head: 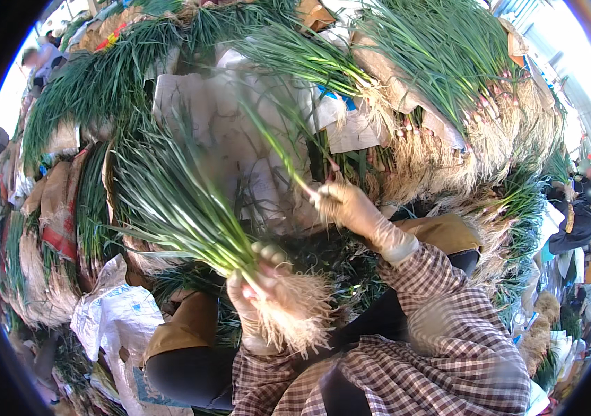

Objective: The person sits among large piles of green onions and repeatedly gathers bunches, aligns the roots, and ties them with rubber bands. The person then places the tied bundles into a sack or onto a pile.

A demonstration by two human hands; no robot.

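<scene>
My left hand (pixel 244 304), in a thin glove, is wrapped around a bunch of green garlic plants (pixel 222 229) near its base. The leaves fan out to the upper left, and a thick tuft of pale roots (pixel 300 301) hangs towards my lap. To the right and farther out, my gloved right hand (pixel 347 208) pinches a single garlic stalk (pixel 282 156) by its lower end. Its leaves stretch up and left, blurred. Whitish woven sacking (pixel 264 140) lies beyond both hands.
A small bundle of garlic plants (pixel 337 67) lies at the sacking's far edge. Large rooted piles (pixel 456 67) rise at the right, with more leafy heaps (pixel 103 78) at the left. A crumpled white sack (pixel 118 312) sits by my left knee. Another person (pixel 576 208) is at the far right.
</scene>
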